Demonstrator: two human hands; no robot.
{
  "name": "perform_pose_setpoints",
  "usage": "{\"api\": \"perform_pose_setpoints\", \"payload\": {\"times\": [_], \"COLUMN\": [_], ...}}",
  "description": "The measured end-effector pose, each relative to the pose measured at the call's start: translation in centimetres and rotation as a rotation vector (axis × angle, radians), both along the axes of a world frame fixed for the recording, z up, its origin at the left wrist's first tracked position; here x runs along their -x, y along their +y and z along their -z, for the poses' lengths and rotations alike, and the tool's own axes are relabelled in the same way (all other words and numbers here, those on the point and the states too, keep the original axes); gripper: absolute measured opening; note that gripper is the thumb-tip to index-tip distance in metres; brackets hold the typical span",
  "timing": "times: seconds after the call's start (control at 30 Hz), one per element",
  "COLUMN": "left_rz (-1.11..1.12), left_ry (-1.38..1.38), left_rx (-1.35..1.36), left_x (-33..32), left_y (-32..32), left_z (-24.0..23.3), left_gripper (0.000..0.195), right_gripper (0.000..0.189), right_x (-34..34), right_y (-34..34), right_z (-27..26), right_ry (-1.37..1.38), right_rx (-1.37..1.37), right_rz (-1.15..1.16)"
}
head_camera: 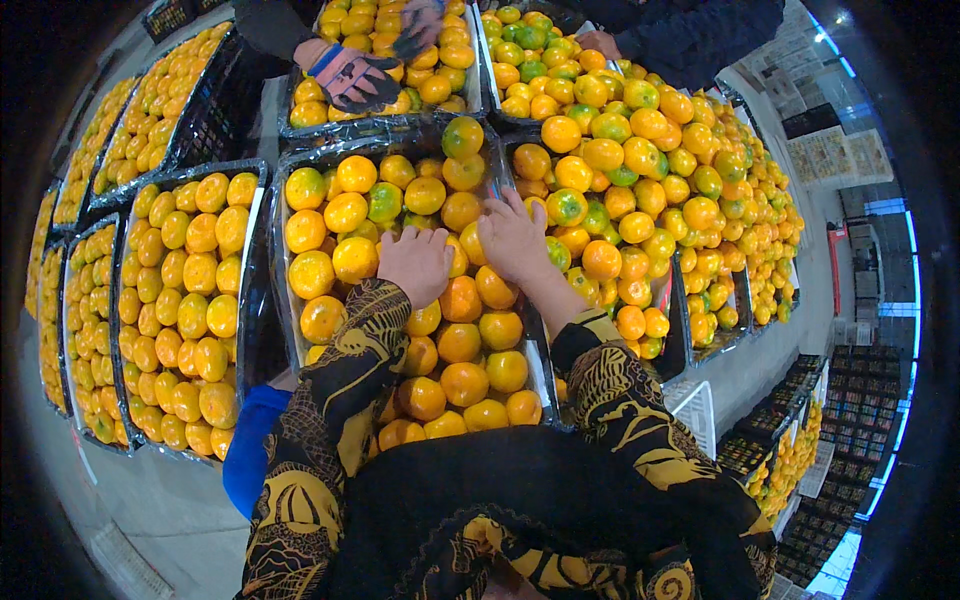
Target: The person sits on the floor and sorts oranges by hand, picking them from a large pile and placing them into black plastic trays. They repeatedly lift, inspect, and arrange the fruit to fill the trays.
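Note:
Before me is a plastic-lined crate point(281, 247) of orange mandarins, a few of them tinged green. My left hand point(417, 262) lies palm down on the fruit near the crate's middle, fingers bent and their tips hidden. Close by on the right, my right hand point(516, 238) reaches over the crate's right side and touches a mandarin point(471, 243). What lies beneath either palm is hidden. Rows of mandarins point(463, 384) fill the near part of the crate. Toward the far right corner, a greenish mandarin point(462, 137) sits higher than those around it.
A heap of loose mandarins point(637, 161) rises to the right. Across from me, a person's gloved hand point(352, 79) is over another crate; another person's hand point(598, 45) is at the heap. Filled crates point(184, 300) stand left. A white plastic crate point(694, 412) is at lower right.

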State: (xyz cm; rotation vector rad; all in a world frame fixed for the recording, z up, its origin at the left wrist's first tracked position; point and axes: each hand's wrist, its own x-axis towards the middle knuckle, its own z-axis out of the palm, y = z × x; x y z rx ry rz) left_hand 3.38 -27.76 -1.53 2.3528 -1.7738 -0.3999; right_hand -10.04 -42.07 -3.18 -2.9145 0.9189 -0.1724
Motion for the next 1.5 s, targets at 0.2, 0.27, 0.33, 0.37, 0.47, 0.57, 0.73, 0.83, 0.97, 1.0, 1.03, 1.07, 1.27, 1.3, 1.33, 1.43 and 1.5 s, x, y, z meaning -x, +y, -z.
{"api": "perform_pose_setpoints", "payload": {"times": [0.2, 0.27, 0.33, 0.37, 0.47, 0.57, 0.73, 0.83, 0.97, 1.0, 1.03, 1.07, 1.27, 1.3, 1.33, 1.43, 1.5], "left_rz": [-0.048, -0.079, -0.096, -0.086, -0.064, -0.082, -0.099, -0.102, -0.069, -0.068, -0.061, -0.053, -0.065, -0.059, -0.063, -0.079, -0.078], "left_ry": [-0.085, -0.072, -0.071, -0.039, 0.013, 0.057, 0.054, 0.069, 0.055, 0.068, 0.067, 0.065, 0.093, 0.099, 0.081, 0.041, 0.019], "left_rx": [0.043, 0.108, 0.172, 0.175, 0.157, 0.156, 0.167, 0.151, 0.04, 0.066, 0.059, 0.069, 0.092, 0.064, 0.062, 0.075, 0.072], "left_x": [3.1, 3.5, 3.5, 3.3, 3.0, 3.0, 3.2, 3.0, 2.9, 2.9, 2.8, 2.8, 2.9, 2.9, 2.9, 3.0, 3.0], "left_y": [1.2, 1.5, 1.6, 1.7, 1.7, 1.9, 2.0, 2.0, 1.8, 1.8, 1.9, 1.9, 1.7, 1.7, 1.6, 1.6, 1.6], "left_z": [-0.4, -0.3, -0.2, -0.1, -0.3, -0.6, -0.6, -0.7, -0.9, -0.9, -0.9, -0.8, 0.2, 0.3, 0.3, 0.3, 0.2], "left_gripper": [0.081, 0.08, 0.078, 0.078, 0.077, 0.077, 0.077, 0.078, 0.078, 0.078, 0.078, 0.078, 0.083, 0.085, 0.086, 0.083, 0.08], "right_gripper": [0.032, 0.03, 0.032, 0.037, 0.047, 0.057, 0.071, 0.064, 0.049, 0.048, 0.047, 0.045, 0.03, 0.028, 0.027, 0.03, 0.033], "right_x": [-0.1, 0.3, 1.4, 2.3, 3.8, 4.3, 3.6, 0.8, -6.3, -7.6, -8.5, -9.2, -10.0, -10.1, -10.2, -10.9, -11.3], "right_y": [-0.7, -1.9, -3.8, -5.0, -7.4, -8.3, -7.0, -4.7, -0.6, 0.1, 0.5, 0.9, 1.3, 1.5, 1.7, 2.1, 2.2], "right_z": [0.3, -1.1, -3.1, -4.2, -5.5, -5.5, -6.7, -7.0, -3.4, -2.6, -2.1, -1.6, -1.3, -1.3, -1.3, -1.3, -1.2], "right_ry": [-0.17, -0.271, -0.466, -0.451, -0.073, 0.01, -0.336, -0.684, -0.403, -0.389, -0.324, -0.351, -0.142, -0.176, -0.196, -0.154, -0.123], "right_rx": [-0.078, -0.218, -0.136, -0.033, -0.038, -0.151, -0.307, -0.844, -0.491, -0.521, -0.573, -0.593, -0.66, -0.666, -0.689, -0.841, -0.882], "right_rz": [-0.047, -0.093, 0.108, 0.221, 0.516, 0.598, 0.588, 0.27, -0.225, -0.252, -0.284, -0.303, -0.3, -0.234, -0.219, -0.148, -0.094]}}
